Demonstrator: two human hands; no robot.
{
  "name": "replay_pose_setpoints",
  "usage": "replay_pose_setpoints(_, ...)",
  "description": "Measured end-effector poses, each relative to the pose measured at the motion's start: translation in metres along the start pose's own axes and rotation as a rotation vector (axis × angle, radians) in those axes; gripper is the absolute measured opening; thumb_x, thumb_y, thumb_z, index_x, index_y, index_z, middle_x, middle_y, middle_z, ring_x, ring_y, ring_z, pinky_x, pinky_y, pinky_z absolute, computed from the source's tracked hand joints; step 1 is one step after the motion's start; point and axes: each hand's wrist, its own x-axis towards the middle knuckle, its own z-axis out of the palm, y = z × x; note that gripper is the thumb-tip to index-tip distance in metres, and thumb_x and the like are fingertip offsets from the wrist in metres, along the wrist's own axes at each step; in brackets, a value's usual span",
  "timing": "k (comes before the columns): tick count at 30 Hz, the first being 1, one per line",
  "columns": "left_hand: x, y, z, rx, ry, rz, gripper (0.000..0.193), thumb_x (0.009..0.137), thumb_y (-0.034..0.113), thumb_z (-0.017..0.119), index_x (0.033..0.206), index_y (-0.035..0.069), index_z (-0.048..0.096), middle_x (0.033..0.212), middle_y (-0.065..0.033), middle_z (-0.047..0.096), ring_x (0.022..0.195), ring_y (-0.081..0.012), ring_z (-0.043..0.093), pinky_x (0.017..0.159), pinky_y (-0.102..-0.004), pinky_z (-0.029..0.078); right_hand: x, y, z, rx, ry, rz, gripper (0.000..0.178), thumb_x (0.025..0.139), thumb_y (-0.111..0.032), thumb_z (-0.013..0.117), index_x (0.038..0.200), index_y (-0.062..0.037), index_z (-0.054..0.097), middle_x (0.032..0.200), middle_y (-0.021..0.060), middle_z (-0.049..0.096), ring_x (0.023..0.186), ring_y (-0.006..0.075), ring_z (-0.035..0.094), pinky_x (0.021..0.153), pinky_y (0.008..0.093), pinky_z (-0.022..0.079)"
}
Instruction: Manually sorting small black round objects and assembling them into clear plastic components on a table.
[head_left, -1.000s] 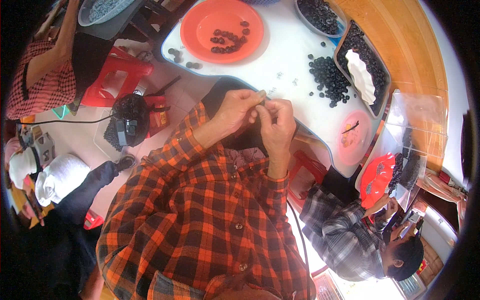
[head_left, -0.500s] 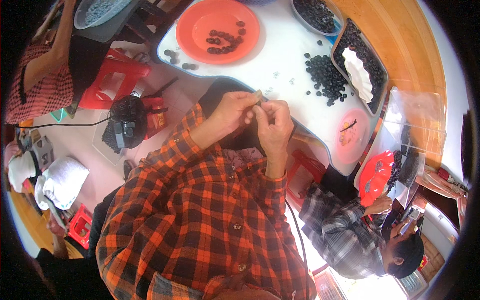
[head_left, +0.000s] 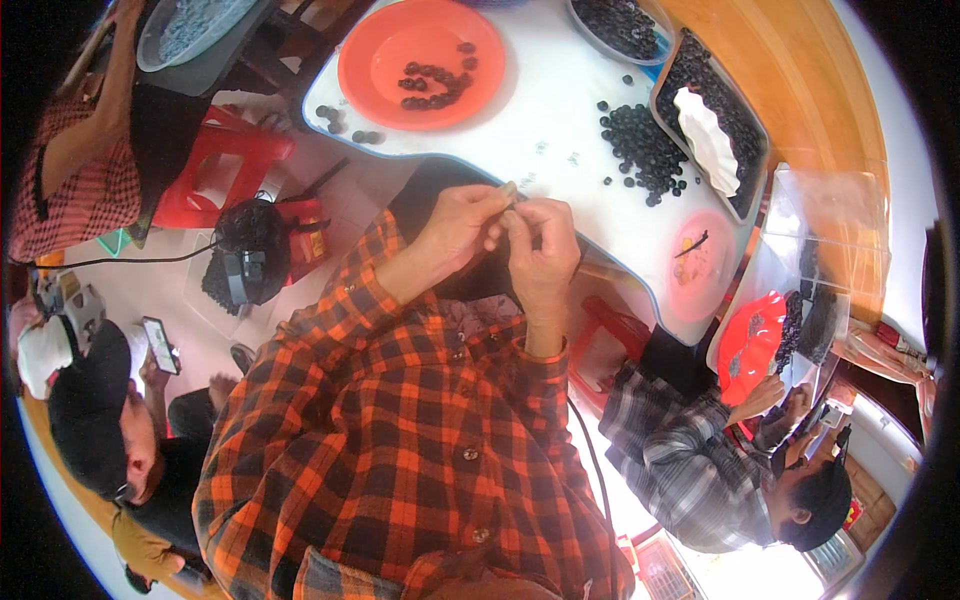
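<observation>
Both my hands meet just off the white table's near edge, fingertips almost touching. My left hand [head_left: 462,228] is closed in a pinch, with something small and pale greyish at its fingertips, too small to name. Beside it my right hand [head_left: 541,245] is closed too, thumb against curled fingers; what it holds, if anything, is hidden. On the table [head_left: 560,110] ahead lies an orange plate [head_left: 370,60] with several small dark round pieces in a curved row. A heap of similar black round pieces [head_left: 645,150] lies to the right.
A tray [head_left: 748,130] of dark pieces carries a white wavy-edged dish [head_left: 708,140]. Behind stands a bowl [head_left: 655,50] of black pieces. A pink plate [head_left: 690,285] holds a thin dark stick. People sit at left and right; red stools [head_left: 215,170] stand at left.
The table and its plates have shifted slightly left in view. A person in a black cap with a phone now shows at lower left. My hands keep the same pinched pose.
</observation>
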Motion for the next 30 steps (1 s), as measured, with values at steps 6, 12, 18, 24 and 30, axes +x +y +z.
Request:
replay_pose_setpoints(6, -0.001, -0.001, 0.003, 0.11, 0.129, 0.049, 0.027, 0.095, 0.025, 0.067, 0.08, 0.003, 0.066, 0.066, 0.0004, 0.056, 0.054, -0.0071, 0.049, 0.046, -0.0216, 0.038, 0.004, 0.003, 0.004, -0.216, 0.021, -0.228, 0.017, 0.08, 0.005, 0.07, 0.092, -0.0006, 0.059, 0.091, 0.0123, 0.058, 0.075, 0.0252, 0.061, 0.062, 0.0336, 0.051)
replay_pose_setpoints(12, 0.003, -0.005, -0.006, 0.204, 0.099, 0.094, 0.033, 0.095, 0.03, 0.067, 0.075, 0.005, 0.064, 0.062, 0.0011, 0.057, 0.049, -0.0056, 0.049, 0.042, -0.0203, 0.039, 0.005, -0.001, 0.001, -0.196, -0.043, -0.175, 0.018, 0.08, 0.005, 0.07, 0.091, -0.001, 0.057, 0.088, 0.0125, 0.057, 0.075, 0.026, 0.06, 0.062, 0.0348, 0.051)
replay_pose_setpoints(18, 0.004, 0.002, -0.008, 0.411, 0.04, 0.135, 0.033, 0.095, 0.031, 0.067, 0.077, 0.004, 0.066, 0.062, 0.0014, 0.057, 0.049, -0.0047, 0.05, 0.041, -0.019, 0.04, 0.007, 0.003, -0.003, -0.273, -0.082, -0.225, 0.018, 0.081, 0.003, 0.071, 0.088, -0.0024, 0.055, 0.086, 0.011, 0.056, 0.074, 0.0247, 0.06, 0.06, 0.0327, 0.051)
replay_pose_setpoints(24, 0.006, 0.005, -0.017, 0.098, -0.111, -0.032, 0.029, 0.097, 0.028, 0.064, 0.084, 0.002, 0.066, 0.065, -0.0005, 0.06, 0.049, -0.0057, 0.052, 0.041, -0.0199, 0.041, 0.002, -0.004, -0.007, -0.005, -0.124, 0.027, 0.017, 0.083, 0.001, 0.072, 0.088, -0.0019, 0.056, 0.084, 0.0087, 0.058, 0.066, 0.0165, 0.061, 0.058, 0.029, 0.05)
replay_pose_setpoints(30, 0.01, 0.013, -0.021, -0.028, -0.116, -0.039, 0.026, 0.098, 0.025, 0.062, 0.095, 0.0, 0.067, 0.074, -0.0036, 0.066, 0.054, -0.0058, 0.056, 0.045, -0.0197, 0.045, 0.007, 0.014, -0.021, -0.032, 0.009, 0.049, 0.017, 0.084, 0.0, 0.073, 0.089, -0.002, 0.057, 0.084, 0.0064, 0.059, 0.065, 0.0128, 0.059, 0.059, 0.0274, 0.05)
